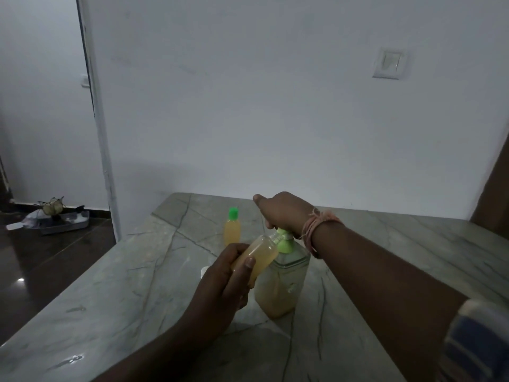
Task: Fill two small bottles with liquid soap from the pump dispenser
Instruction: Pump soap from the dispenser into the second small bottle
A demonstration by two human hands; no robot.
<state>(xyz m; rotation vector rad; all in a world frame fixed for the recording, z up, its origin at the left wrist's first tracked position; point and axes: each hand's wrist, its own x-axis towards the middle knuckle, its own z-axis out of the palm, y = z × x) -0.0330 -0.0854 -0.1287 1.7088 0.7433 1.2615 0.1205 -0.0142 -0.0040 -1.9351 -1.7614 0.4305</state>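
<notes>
A clear pump dispenser (281, 285) with a green pump head stands on the grey marble table (137, 299); orange soap fills its lower part. My right hand (281, 213) presses down on the pump head, its fingers curled over it. My left hand (220, 288) grips a small uncapped bottle (259, 256), tilted with its mouth at the spout and nearly full of orange soap. A second small bottle (232, 228) with a green cap stands upright behind, full of orange soap.
A small white object (205, 270), perhaps a cap, lies on the table just behind my left hand. A white wall with a switch (389, 63) rises behind the table. On the dark floor at left sits a tray with clutter (59, 217).
</notes>
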